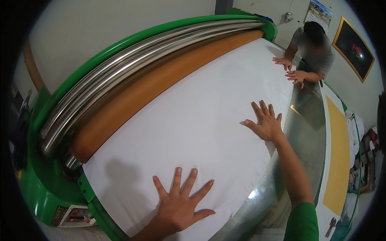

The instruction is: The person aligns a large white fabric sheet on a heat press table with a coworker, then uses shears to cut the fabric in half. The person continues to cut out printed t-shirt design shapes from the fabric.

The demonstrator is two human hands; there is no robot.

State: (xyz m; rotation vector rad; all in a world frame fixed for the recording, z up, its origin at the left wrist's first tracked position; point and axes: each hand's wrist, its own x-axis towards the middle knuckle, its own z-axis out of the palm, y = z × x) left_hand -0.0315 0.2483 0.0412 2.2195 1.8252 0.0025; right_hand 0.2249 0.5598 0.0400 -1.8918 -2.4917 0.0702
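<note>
White fabric (193, 120) lies spread over the bed of a large roller machine, its far edge reaching an orange-brown roller (161, 78). My left hand (179, 207) rests palm down on the near left part of the fabric, fingers spread wide. Farther right, my right hand (266, 122) is pressed flat near the fabric's right edge, its fingers also apart. Neither hand holds anything. At the far right end, a person (317, 48) in a grey shirt leans in and lays both hands (291, 70) on the same fabric edge.
Shiny metal rollers (132, 66) and a green frame (100, 48) curve behind the orange-brown roller. A control box (76, 215) with red lights sits at lower left. Along the right runs a glossy surface (305, 116), then a yellow sheet (337, 156) and small pliers-like tool (331, 227).
</note>
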